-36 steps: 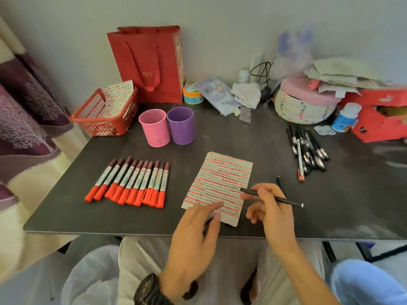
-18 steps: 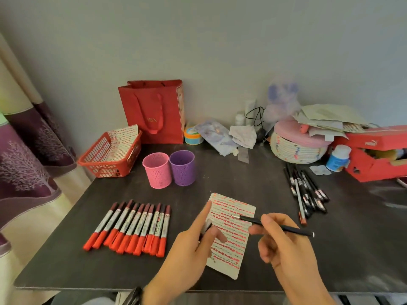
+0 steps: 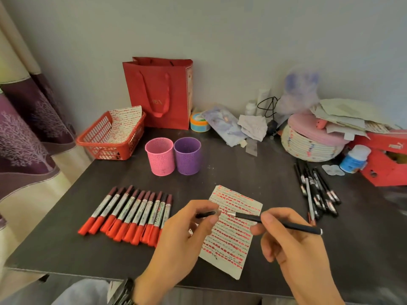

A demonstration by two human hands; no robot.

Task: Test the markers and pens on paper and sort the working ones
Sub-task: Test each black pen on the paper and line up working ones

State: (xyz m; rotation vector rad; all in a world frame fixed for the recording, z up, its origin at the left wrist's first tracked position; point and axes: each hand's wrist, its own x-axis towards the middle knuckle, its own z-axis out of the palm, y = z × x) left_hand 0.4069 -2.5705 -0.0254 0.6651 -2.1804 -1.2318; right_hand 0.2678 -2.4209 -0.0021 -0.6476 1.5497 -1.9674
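My right hand (image 3: 295, 245) grips a black pen (image 3: 284, 224), uncapped, its silver tip pointing left above the paper (image 3: 233, 236). My left hand (image 3: 182, 241) pinches the pen's black cap (image 3: 206, 214) just left of that tip. The paper is covered with rows of red marks. Several red-capped markers (image 3: 130, 214) lie in a row to the left. A pile of black pens (image 3: 315, 190) lies to the right. A pink cup (image 3: 160, 156) and a purple cup (image 3: 187, 155) stand behind the paper.
A red basket (image 3: 105, 139) with marked paper sits at the back left, next to a red gift bag (image 3: 159, 91). A woven basket (image 3: 308, 142), a red box (image 3: 387, 159), a small bottle (image 3: 354, 158) and loose papers crowd the back right. A curtain (image 3: 26, 133) hangs left.
My left hand lifted off the paper and now holds the cap beside the pen tip. My right hand kept the pen. The camera tilted up.
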